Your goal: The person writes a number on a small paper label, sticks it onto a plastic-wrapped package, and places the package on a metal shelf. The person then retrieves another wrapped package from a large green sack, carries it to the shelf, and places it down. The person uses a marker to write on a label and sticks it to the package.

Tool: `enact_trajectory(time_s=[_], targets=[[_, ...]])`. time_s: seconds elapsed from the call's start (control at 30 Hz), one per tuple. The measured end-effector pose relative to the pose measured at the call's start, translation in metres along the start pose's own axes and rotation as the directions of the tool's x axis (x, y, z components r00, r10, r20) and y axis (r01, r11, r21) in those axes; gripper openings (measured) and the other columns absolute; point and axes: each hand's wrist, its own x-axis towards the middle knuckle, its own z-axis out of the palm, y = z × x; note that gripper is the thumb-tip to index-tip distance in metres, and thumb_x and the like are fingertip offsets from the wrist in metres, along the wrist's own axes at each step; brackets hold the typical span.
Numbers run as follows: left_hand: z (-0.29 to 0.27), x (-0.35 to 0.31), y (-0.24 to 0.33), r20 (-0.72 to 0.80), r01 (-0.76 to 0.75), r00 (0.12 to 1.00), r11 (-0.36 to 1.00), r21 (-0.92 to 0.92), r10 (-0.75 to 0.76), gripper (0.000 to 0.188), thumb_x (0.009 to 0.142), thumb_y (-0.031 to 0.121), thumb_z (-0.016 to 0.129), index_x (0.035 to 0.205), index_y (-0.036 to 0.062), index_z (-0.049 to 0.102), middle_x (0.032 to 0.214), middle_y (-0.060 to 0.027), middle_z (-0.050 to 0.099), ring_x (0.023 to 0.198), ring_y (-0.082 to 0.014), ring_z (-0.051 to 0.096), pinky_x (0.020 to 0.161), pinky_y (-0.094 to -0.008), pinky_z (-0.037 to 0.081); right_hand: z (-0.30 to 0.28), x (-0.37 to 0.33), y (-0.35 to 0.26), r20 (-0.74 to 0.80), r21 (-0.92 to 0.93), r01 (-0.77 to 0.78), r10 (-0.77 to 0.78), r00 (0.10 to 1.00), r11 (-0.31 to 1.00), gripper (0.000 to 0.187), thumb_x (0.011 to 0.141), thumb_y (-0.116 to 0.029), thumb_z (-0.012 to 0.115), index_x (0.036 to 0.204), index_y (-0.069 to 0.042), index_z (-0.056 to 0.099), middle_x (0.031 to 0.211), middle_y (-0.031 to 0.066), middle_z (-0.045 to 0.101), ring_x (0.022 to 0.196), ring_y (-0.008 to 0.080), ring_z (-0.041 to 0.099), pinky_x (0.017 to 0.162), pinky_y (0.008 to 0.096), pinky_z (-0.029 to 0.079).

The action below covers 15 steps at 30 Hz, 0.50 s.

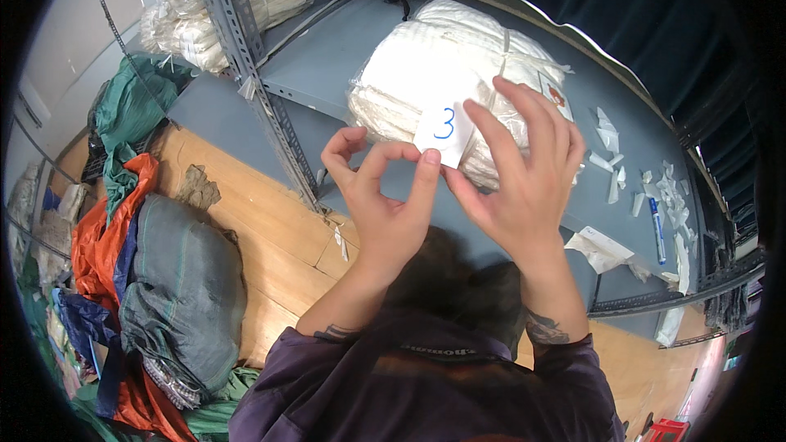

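Your left hand (381, 209) pinches the label (443, 133) low, perhaps keeping it flat. Your right hand (524, 180) spreads loosely beside it, hold unclear.

At centre, on a shelf (315, 74), a bundle (426, 57); in front of it, nearer the viewer, a paper slip (442, 129), with left hand (385, 205) at the slip's lower left and right hand (528, 172) at its right. Right of the bundle, on the same shelf, paper scraps (607, 131), and a marker (658, 229) among them. Behind the shelf, a curtain (614, 8). Left of the bundle, a post (237, 57); beyond, packed bundles (192, 16). Below these, on the floor (270, 278), a sack (184, 295).
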Motion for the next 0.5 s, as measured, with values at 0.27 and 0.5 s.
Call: enact_trajectory(time_s=[0.27,0.5], targets=[[-0.017,-0.004,0.021,0.017,-0.124,0.992,0.986,-0.115,0.127,0.030,0.073,0.010,0.086,0.099,0.0105,0.071,0.102,-0.0041,0.058,0.099,-0.0205,0.056,0.082,-0.0347,0.043,0.002,-0.019,0.000,-0.214,0.083,0.209,-0.188,0.959,0.974,0.020,0.071,-0.014,0.082,0.088,-0.017,0.072,0.117,-0.0012,0.069,0.113,0.0229,0.063,0.095,0.0419,0.038],[-0.019,0.002,0.011,-0.006,-0.401,0.915,0.912,0.089,0.403,0.033,0.070,0.007,0.087,0.100,0.0116,0.074,0.100,-0.0045,0.066,0.093,-0.0250,0.060,0.079,-0.0366,0.048,-0.010,-0.021,-0.005,-0.201,0.119,0.207,-0.181,0.963,0.971,0.017,0.073,-0.015,0.082,0.085,-0.015,0.070,0.117,-0.0010,0.068,0.112,0.0230,0.063,0.094,0.0425,0.038]])
